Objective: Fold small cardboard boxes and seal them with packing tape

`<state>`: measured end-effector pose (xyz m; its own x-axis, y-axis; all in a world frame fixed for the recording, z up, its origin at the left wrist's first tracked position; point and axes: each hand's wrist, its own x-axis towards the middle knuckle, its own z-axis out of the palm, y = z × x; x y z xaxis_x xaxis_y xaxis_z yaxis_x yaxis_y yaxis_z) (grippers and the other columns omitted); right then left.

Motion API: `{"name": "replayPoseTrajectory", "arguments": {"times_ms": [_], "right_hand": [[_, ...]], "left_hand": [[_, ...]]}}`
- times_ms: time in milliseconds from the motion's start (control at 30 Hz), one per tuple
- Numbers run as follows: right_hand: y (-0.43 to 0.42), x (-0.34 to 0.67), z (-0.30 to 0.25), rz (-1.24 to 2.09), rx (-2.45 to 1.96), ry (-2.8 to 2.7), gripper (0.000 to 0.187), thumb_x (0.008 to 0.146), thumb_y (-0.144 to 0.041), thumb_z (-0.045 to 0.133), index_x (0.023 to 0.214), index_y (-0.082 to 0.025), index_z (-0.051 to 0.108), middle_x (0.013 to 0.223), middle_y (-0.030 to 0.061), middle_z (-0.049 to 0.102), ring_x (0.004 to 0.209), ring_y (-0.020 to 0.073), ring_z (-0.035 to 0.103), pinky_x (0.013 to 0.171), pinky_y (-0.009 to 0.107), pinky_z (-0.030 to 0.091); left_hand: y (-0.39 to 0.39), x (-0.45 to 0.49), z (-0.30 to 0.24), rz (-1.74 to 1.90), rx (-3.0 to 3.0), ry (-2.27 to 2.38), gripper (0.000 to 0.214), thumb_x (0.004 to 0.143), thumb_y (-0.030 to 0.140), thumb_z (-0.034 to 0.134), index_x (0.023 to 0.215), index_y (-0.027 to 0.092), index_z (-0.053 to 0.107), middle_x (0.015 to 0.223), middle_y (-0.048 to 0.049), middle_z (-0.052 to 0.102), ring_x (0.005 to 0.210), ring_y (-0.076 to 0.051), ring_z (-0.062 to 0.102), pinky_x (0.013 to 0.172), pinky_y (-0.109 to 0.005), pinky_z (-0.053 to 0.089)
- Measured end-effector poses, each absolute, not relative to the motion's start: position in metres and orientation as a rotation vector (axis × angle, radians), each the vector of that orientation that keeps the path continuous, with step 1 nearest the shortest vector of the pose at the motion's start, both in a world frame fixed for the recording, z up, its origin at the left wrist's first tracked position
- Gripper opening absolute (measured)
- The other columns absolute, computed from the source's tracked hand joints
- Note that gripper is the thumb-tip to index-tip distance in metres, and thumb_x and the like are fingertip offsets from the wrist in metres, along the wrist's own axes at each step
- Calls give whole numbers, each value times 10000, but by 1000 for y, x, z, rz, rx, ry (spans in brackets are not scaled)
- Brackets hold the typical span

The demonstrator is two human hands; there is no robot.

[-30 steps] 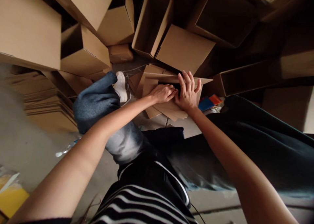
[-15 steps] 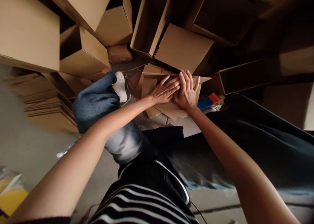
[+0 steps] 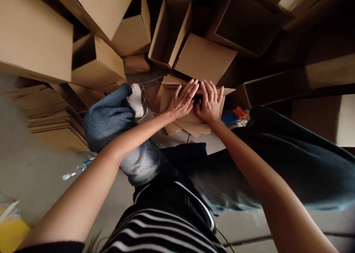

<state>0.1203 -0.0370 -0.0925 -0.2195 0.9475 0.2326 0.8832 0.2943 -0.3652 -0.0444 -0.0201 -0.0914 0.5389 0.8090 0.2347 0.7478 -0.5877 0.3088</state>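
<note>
A small cardboard box (image 3: 169, 97) lies on the floor between my legs, its flaps partly folded over a dark gap. My left hand (image 3: 181, 103) rests flat on the left flaps with fingers stretched out. My right hand (image 3: 210, 104) presses on the right flap beside it, fingers spread and slightly bent. The two hands almost touch over the dark opening. Neither hand grips anything.
Assembled brown boxes (image 3: 203, 58) are piled all round the far side. A stack of flat cardboard sheets (image 3: 52, 120) lies at the left. A blue and orange item (image 3: 234, 115) sits right of the box. A plastic bottle (image 3: 77, 168) and a yellow packet (image 3: 11, 232) lie at the left.
My left hand has gone from a closed fist to flat, outstretched fingers and slid up over the flaps. My right hand has stayed on the right flap.
</note>
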Motion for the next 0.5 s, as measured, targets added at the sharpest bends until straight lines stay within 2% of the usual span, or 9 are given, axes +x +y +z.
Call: {"name": "replayPoseTrajectory", "arguments": {"times_ms": [167, 333, 500], "right_hand": [[-37, 119, -91, 233, -1666, -2149, 696, 871, -239, 352, 1565, -206, 315, 1585, 105, 393, 1495, 285, 293, 1214, 631, 112], [-36, 121, -92, 252, -1676, -2161, 686, 879, -238, 340, 1564, -203, 321, 1582, 109, 392, 1498, 281, 284, 1212, 630, 128], [-35, 122, -92, 257, -1676, -2164, 669, 900, -252, 334, 1566, -188, 318, 1583, 118, 392, 1497, 284, 291, 1213, 639, 120]], "left_hand": [[-35, -39, -82, 493, 2539, 1370, 654, 997, 394, 301, 1594, 134, 237, 1645, -188, 270, 1547, -303, 176, 1221, -577, 159], [-36, -35, -87, 466, 2577, 1412, 619, 986, 396, 370, 1559, 169, 322, 1652, -165, 265, 1551, -293, 163, 1221, -578, 160], [-34, -34, -83, 411, 2566, 1432, 608, 991, 405, 372, 1559, 191, 328, 1656, -154, 259, 1554, -297, 146, 1210, -582, 183]]}}
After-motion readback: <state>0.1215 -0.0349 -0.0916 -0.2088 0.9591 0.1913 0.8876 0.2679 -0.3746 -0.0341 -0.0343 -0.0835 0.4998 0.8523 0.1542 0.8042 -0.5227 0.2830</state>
